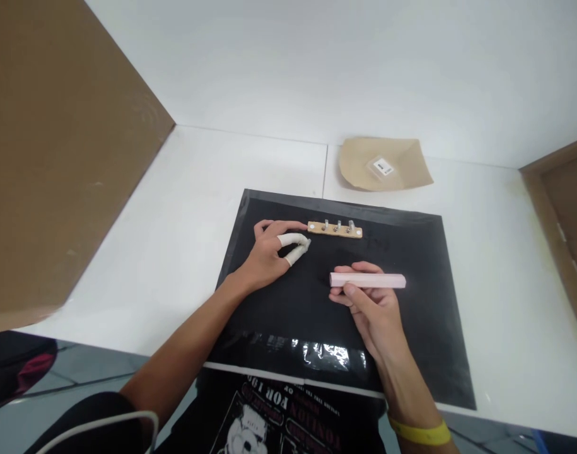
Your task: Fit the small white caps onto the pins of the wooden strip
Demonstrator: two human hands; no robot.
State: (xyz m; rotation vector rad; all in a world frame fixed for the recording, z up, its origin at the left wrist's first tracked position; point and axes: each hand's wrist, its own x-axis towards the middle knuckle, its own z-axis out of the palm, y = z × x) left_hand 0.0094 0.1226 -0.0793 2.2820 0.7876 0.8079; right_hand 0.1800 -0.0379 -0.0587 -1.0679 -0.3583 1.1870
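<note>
a person's bare hands work over a black mat (425, 315) on a white table (501, 252). at the mat's 10 o'clock, the left hand (267, 257) has its thumb and index finger, both in pale finger covers (292, 239), pinched together on what looks like a small clear piece (308, 245), while another finger stretches to the near-touching left end of a wooden strip (318, 227). the strip lies at 12 o'clock, bearing three clear uprights (351, 224). at 3 o'clock, the right hand (376, 309) has thumb and fingers closed around a pale pink bar (371, 281), its free end pointing to 3. beyond the mat at 1 o'clock sits a paper tray (415, 170) with a labelled packet (381, 166).

the likeliest mishap is a lost piece: it is tiny, held by the tips alone, and the covers may dull feel. the strip, with nothing visible pinning it, could skid or turn if that outstretched finger pushes. the bar, gripped toward its 9 o'clock end, could tip or roll if the thumb eases; swung toward 11, it might knock the uprights.
</note>
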